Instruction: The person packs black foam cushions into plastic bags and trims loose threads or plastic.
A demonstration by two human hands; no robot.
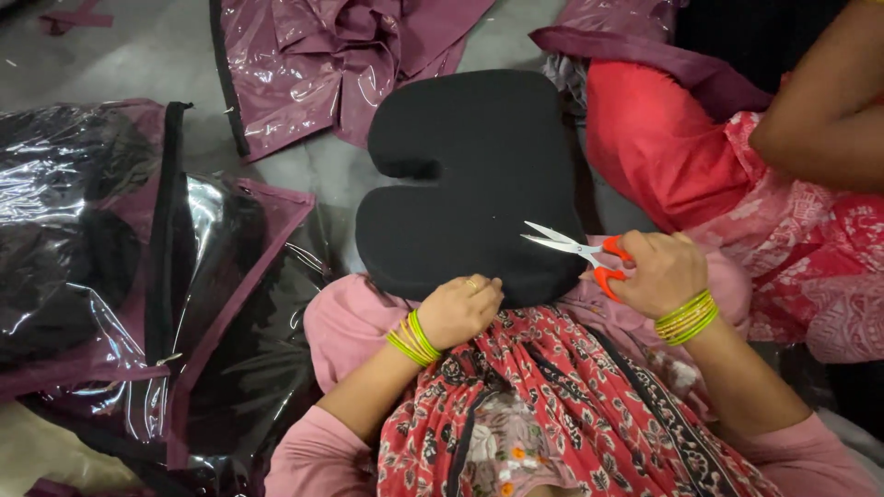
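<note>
lap: patterned red and black cloth (552,405) over the knees, nearest the camera; everything else sits beyond it.
left hand (459,311): curled shut on the near edge of the black cushion (470,175), thumb side pinching the rim. Ring on one finger, green bangles at the wrist.
right hand (661,273): closed through the orange loops of small scissors (575,248). Blades parted, tips over the cushion's near right corner.
scissors axis: long axis near horizontal in frame, tips pointing left and slightly away, handles toward the right hand.
cushion position: resting on the knees, near edge under the left hand, body stretching away over the grey floor (166,55).
cushion axis: long axis runs near to far. U-shaped notch opens to the left.
doing it well: my read is trimming at the edge. Keep the left hand's pinch firm, fingers out of the blade line, take small snips so only stray thread goes, not the cover.
left side: clear plastic bags with maroon trim (184,304), dark contents inside.
far: crumpled maroon plastic covers (350,55) on the floor.
right: another person's arm (829,110) and red printed clothing (727,175), well apart from the scissors.
</note>
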